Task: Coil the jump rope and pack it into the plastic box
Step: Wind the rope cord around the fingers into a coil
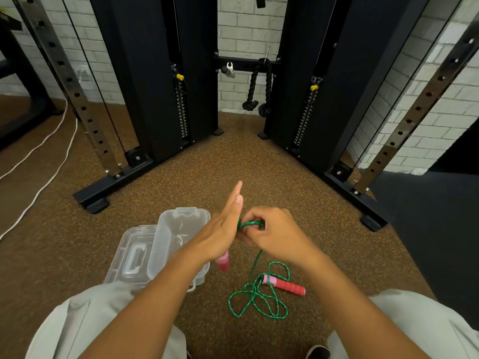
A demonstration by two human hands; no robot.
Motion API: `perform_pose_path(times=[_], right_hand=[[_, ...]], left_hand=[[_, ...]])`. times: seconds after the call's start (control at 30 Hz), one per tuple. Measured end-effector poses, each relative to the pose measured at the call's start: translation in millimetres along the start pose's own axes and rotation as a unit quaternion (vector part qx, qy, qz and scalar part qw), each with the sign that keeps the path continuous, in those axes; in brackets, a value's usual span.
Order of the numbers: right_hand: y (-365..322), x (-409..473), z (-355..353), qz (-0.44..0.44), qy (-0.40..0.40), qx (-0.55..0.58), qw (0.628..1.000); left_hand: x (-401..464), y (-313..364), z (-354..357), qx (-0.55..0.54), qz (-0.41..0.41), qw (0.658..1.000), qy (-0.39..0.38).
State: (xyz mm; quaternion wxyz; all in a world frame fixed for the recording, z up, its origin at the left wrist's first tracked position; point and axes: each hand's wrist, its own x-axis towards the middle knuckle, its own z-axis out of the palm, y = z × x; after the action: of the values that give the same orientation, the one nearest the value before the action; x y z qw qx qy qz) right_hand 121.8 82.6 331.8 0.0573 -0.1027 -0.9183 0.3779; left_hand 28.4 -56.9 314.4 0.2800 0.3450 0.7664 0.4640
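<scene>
above the speckled gym floor (207,164), winding green jump rope (255,294) around flat, straight-fingered left hand (220,229), right hand (269,229) pinching the cord. mid-coiling, loose loops and one red handle (287,286) grounded beside open plastic box (181,229). next, probably more wraps before packing.

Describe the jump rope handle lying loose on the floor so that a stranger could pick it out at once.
Start at the clear plastic box on the brown floor and look right of it, below the two hands. There, at the edge of a loose green rope tangle, lies the handle: short, red with a pink collar, flat on the floor.
</scene>
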Motion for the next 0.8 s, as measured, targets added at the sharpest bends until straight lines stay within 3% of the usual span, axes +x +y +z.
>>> perform_pose_path(times=[0.13, 0.3, 0.43, 0.63, 0.73, 0.8], right_hand=[[8, 2, -5, 0.025, 0.026, 0.024, 0.999], [12, 6, -8, 0.052, 0.069, 0.135, 0.987], [9, 5, 0, 0.074, 0.051, 0.223, 0.971], [18, 7, 14, 0.104, 0.042, 0.221, 0.969], [18, 7, 20, 0.093, 0.001, 0.186, 0.978], [16, 5, 22, 0.080, -0.034, 0.146, 0.986]], left_hand=[[12, 1, 1, -0.154, -0.059, 0.986, -0.017], [10, 7, -10, -0.390, -0.092, 0.914, -0.066], [9, 9, -13, -0.510, -0.060, 0.855, -0.071], [7, 16, -14, -0.598, -0.024, 0.800, -0.036], [9, 12, -18, -0.606, -0.012, 0.795, -0.002], [10, 8, -22, -0.584, 0.004, 0.811, 0.016]])
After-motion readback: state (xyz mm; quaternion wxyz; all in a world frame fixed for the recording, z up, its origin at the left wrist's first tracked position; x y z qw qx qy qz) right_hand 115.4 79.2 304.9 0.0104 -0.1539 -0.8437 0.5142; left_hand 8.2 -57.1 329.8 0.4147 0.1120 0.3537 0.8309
